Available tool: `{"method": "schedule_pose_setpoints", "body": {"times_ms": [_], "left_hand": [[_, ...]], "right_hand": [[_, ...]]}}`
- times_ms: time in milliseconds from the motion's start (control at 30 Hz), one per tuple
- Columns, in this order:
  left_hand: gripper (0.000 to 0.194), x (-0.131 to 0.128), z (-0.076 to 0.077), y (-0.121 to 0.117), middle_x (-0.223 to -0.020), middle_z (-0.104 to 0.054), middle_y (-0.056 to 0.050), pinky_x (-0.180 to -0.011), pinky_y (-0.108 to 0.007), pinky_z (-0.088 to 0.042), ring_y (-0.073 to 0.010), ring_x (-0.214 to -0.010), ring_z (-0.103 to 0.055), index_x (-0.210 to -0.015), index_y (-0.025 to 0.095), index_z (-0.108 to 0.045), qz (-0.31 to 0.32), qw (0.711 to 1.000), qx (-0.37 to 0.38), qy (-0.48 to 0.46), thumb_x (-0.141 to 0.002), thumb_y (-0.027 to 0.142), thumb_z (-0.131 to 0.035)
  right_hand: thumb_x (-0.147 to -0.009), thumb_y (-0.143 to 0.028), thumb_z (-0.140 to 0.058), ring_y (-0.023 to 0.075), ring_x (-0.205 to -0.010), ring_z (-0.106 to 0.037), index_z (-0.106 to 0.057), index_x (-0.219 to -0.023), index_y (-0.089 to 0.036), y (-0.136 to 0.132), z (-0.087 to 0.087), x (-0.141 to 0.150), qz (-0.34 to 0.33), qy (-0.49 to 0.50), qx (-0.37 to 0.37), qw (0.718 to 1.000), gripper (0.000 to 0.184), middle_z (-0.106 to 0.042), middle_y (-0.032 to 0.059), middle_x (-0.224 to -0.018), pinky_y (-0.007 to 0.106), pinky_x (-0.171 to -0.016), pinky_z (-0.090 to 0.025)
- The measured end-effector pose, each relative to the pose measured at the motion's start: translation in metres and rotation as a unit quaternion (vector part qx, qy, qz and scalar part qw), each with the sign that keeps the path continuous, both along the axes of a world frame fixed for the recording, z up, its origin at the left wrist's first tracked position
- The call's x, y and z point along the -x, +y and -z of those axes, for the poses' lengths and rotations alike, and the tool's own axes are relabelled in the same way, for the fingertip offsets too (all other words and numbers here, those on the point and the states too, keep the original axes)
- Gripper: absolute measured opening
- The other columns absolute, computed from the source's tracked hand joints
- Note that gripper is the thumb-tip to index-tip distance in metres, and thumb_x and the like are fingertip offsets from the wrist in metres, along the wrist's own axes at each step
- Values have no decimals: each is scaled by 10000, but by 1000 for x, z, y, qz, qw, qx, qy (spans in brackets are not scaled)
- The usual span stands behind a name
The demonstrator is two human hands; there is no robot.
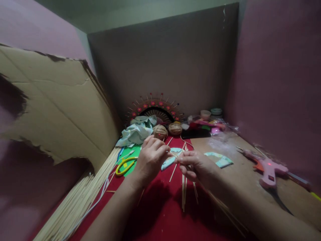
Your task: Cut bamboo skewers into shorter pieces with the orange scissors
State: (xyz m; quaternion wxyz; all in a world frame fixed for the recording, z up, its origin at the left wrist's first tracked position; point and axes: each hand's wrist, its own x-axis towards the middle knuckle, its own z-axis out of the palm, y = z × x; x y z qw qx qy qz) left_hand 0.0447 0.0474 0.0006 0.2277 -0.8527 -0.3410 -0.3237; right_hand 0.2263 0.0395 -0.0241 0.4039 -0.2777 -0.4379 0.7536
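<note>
Pinched at centre of frame, between closed fingertips of left hand (150,157) and right hand (192,164): at least one thin stick (173,154). Seemingly early on: some sticks out on red cloth (160,214), large bundle (75,201) at lower left apparently unused. Counted: two twine balls (160,132) near centre, two curved patterned pieces (222,160) at centre and right, one glue gun (269,170) at right; sticks too many to count.
</note>
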Motion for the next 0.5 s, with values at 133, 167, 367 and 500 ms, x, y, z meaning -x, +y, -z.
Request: {"method": "schedule_pose_setpoints", "body": {"times_ms": [133,167,367,500], "left_hand": [[212,-5,4,-6,-763,-626,-52,-801,-382,-382,-201,-764,-527,-802,171,-628,-51,999,-18,-3,-904,300,-495],[222,-7,6,-8,-751,-622,-54,-771,-372,-378,-204,-752,-526,-795,169,-627,-68,997,-21,-5,-907,300,-488],[284,-26,20,-22,-631,-592,-32,-664,-301,-367,-153,-611,-526,-692,155,-584,-89,990,53,-91,-917,225,-426],[240,-29,14,-24,-606,-553,10,-534,-218,-368,-104,-533,-485,-731,163,-570,-18,905,320,-279,-895,298,-461]], "right_hand": [[-651,-220,-675,4,-252,-276,-617,-640,-125,-1,1,3,12,19,22,1000,111,-536,-34,-396,158,-286,-147],[-652,-211,-671,5,-257,-284,-617,-646,-126,-2,2,4,18,29,28,999,101,-547,-31,-408,154,-289,-158],[-682,-207,-672,8,-280,-335,-619,-692,-128,-7,6,11,44,85,49,994,96,-561,-38,-441,138,-304,-205],[-682,-209,-664,13,-284,-338,-611,-686,-132,-2,4,9,75,85,38,993,94,-549,-41,-450,143,-303,-239]]}}
